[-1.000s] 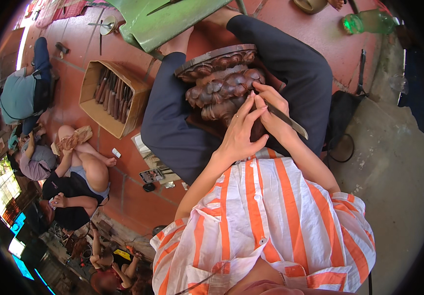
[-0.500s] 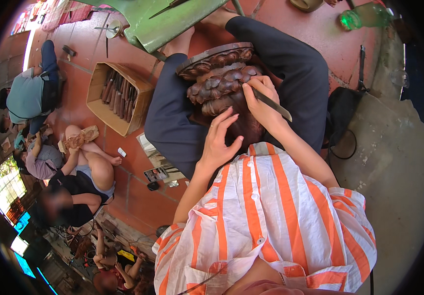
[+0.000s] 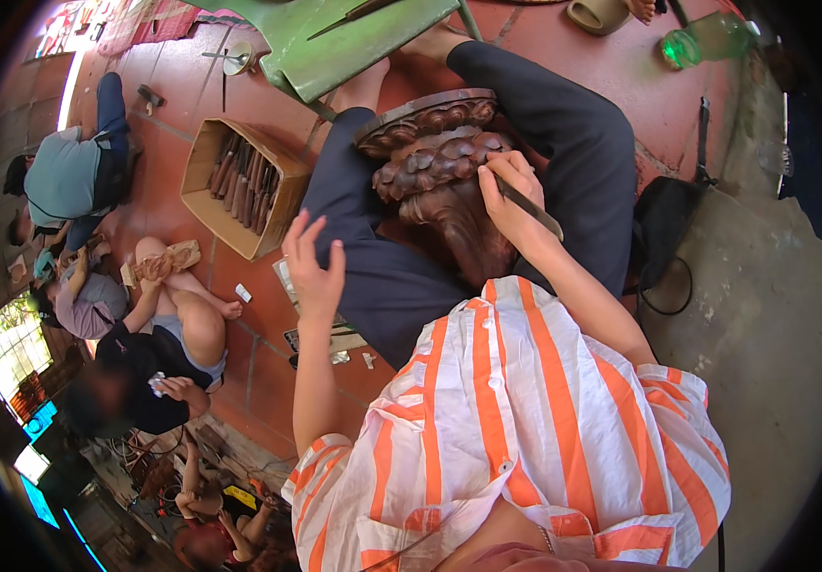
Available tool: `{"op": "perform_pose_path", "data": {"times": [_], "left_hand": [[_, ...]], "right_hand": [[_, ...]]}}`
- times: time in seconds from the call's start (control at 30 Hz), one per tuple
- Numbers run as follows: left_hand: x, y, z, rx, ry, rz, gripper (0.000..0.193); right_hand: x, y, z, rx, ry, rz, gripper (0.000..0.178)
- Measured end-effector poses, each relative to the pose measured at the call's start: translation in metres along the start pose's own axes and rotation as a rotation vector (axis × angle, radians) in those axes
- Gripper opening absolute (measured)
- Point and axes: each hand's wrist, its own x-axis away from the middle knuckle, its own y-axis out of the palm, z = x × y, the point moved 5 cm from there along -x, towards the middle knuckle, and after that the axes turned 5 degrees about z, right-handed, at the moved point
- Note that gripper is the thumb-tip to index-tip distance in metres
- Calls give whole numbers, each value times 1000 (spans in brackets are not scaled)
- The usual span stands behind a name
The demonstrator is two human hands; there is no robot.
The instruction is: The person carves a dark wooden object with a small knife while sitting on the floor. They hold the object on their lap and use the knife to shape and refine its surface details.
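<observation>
A dark brown carved wooden piece [image 3: 463, 224] lies between my legs, its round scalloped base pointing away and a smooth curved stem toward me. My right hand [image 3: 511, 186] rests at its right side, fingers closed around a flat, dark carving tool [image 3: 537, 212]. The tool's flat end sticks out toward my forearm; its other end is hidden by my fingers and the wood. My left hand [image 3: 314, 267] is raised over my left thigh, apart from the piece, its fingers spread and holding nothing.
At left, a cardboard box [image 3: 203, 200] holds several wooden-handled tools. A green plastic chair [image 3: 335, 52] with a pointed tool on it stands ahead. A green bottle [image 3: 707, 40] and black bag [image 3: 664, 219] lie right. Several people sit at left, one holding a carved piece [image 3: 165, 262].
My left hand has come off the wooden piece and moved left, uncovering its stem. My right hand keeps its hold on the tool. A seated person's hand at left now shows a small shiny object.
</observation>
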Motion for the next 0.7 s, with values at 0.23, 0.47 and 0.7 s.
{"op": "perform_pose_path", "data": {"times": [0.23, 0.47, 0.7], "left_hand": [[6, 34, 49, 280, 76, -107, 31], [11, 119, 132, 539, 206, -310, 80], [16, 153, 127, 596, 101, -378, 103]], "right_hand": [[16, -13, 17, -203, 93, -107, 13], [2, -13, 33, -266, -6, -97, 16], [0, 3, 42, -169, -32, -194, 17]]}}
